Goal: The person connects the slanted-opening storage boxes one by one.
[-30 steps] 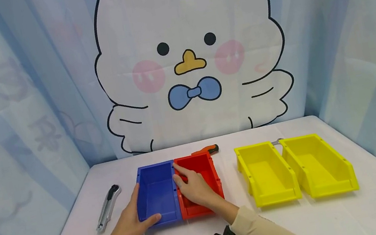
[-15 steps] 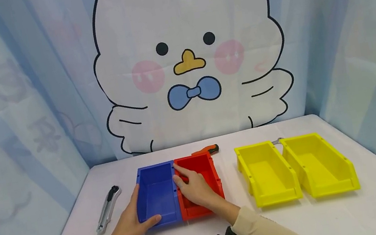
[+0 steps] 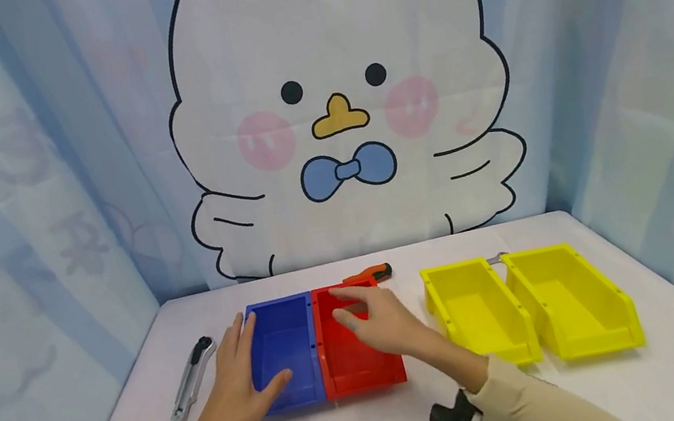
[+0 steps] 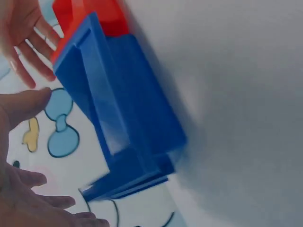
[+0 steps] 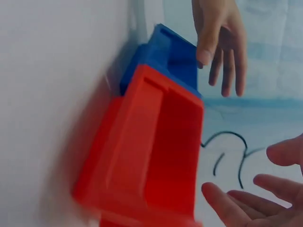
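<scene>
A blue plastic bin (image 3: 289,358) and a red plastic bin (image 3: 365,367) stand side by side on the white table, their walls touching or nearly so. My left hand (image 3: 233,390) hovers at the blue bin's left side, fingers spread and thumb over its front corner. In the left wrist view a gap shows between those fingers and the blue bin (image 4: 137,94). Above the red bin is my right hand (image 3: 387,322), with loosely bent fingers. The right wrist view shows it holding nothing, apart from the red bin (image 5: 175,156).
A utility knife (image 3: 193,379) lies left of the blue bin. Behind the red bin, an orange-and-black tool handle (image 3: 371,273) shows. Two yellow bins, a nearer-left one (image 3: 480,313) and a right one (image 3: 573,304), stand to the right. Part of a metal wrench (image 3: 496,258) peeks out behind them.
Both hands have let go of the bins. My right hand has lifted and moved right from the shared wall; the left has drawn slightly off the blue bin. The bins stay put.
</scene>
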